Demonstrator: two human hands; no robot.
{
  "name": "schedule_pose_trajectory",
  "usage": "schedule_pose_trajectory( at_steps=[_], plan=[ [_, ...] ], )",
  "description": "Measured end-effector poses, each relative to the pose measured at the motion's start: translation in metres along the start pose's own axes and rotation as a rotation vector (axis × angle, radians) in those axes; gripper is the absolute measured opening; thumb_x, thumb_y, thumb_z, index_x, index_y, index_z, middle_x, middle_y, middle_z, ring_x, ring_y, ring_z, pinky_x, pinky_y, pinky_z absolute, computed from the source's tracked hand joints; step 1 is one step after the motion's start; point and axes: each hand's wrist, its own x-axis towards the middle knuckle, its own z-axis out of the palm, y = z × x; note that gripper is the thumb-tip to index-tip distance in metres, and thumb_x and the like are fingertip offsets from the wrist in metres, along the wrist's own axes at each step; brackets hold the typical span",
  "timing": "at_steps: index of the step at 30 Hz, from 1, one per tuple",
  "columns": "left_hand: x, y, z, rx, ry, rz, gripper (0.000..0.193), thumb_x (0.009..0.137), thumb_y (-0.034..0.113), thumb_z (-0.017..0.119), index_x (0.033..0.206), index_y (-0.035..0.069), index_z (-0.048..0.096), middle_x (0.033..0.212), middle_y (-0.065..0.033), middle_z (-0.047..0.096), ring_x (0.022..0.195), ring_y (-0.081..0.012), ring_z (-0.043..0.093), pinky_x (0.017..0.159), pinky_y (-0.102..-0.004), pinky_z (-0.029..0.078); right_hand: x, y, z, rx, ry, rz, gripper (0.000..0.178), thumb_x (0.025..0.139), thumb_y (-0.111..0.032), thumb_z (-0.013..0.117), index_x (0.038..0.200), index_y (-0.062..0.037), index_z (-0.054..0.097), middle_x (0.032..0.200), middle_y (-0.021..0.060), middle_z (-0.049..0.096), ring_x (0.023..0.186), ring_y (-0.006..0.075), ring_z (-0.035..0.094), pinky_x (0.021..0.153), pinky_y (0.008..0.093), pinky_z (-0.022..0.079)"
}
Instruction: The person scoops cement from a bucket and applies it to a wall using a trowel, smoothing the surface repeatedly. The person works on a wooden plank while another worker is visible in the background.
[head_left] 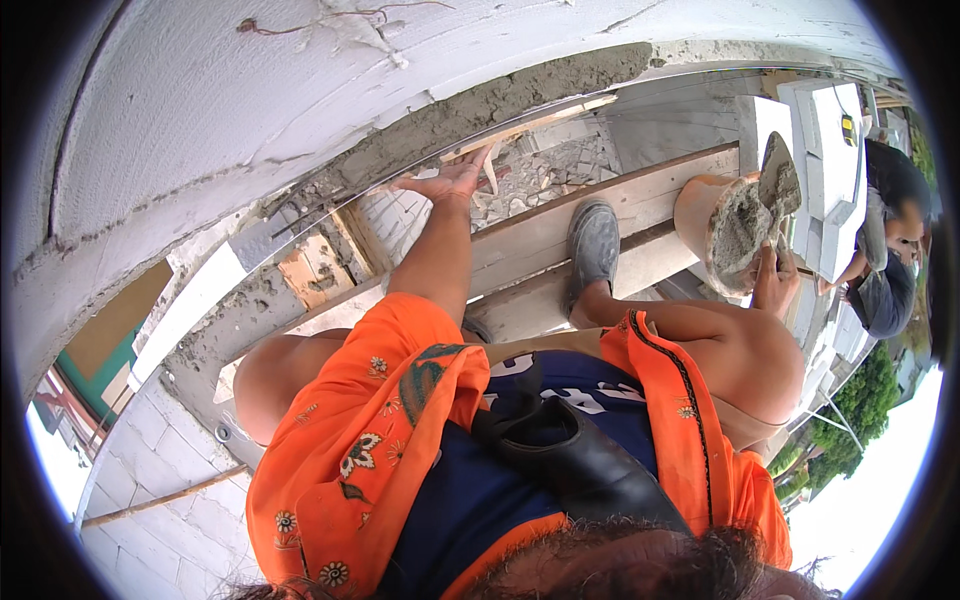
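My left hand [452,182] reaches forward with its fingers spread, palm turned up. It is at the near edge of a narrow wooden strip [535,127], seemingly touching it. Wet grey mortar [500,100] lies in a band along the wall's ledge just beyond the strip. On the right, my right hand [774,282] is closed round a trowel [780,178], whose handle is mostly hidden. Grey mortar coats the trowel's blade, which is raised over the rim of a round bucket [692,208]. More mortar [738,235] fills that bucket.
I squat on wooden planks [530,225], one boot [594,245] showing. Rubble [550,165] lies below, beyond the planks. White blocks [820,150] are stacked at right with a yellow tape measure [848,128] on them. Another person [890,240] is beyond. A white wall [230,100] curves across the far side.
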Motion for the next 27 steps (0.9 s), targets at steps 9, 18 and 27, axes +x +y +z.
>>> schedule_pose_trajectory(
  at_steps=[9,18,27],
  plan=[
    [0.010,-0.038,0.001,0.010,0.035,0.015,0.156,0.061,0.115,0.047,0.178,0.023,0.003,0.185,-0.0099,0.001,0.170,-0.0412,0.001,0.131,-0.0791,0.007,0.000,0.011,0.007,0.071,-0.015,0.083,0.060,0.101,-0.033,0.078,0.147,0.0048,0.066,0.080,0.0061,0.068,0.072,0.0121,0.060,0.068,0.0299,0.051],
    [0.031,-0.093,-0.008,-0.088,0.027,-0.071,0.161,0.054,0.109,0.065,0.178,0.026,0.004,0.185,-0.0089,0.001,0.170,-0.0412,0.002,0.130,-0.0813,0.009,-0.010,0.015,0.014,0.147,-0.015,0.115,0.055,0.102,-0.034,0.076,0.139,0.0063,0.069,0.083,0.0065,0.069,0.074,0.0127,0.061,0.069,0.0300,0.051],
    [0.060,-0.101,-0.017,-0.143,0.213,0.042,0.161,0.053,0.106,0.071,0.178,0.027,0.008,0.185,-0.0094,-0.003,0.169,-0.0406,0.004,0.130,-0.0814,0.009,-0.023,-0.001,0.013,0.135,-0.044,0.120,0.036,0.103,-0.031,0.073,0.111,0.0034,0.074,0.080,0.0061,0.067,0.072,0.0130,0.060,0.066,0.0305,0.047]
  ],
)
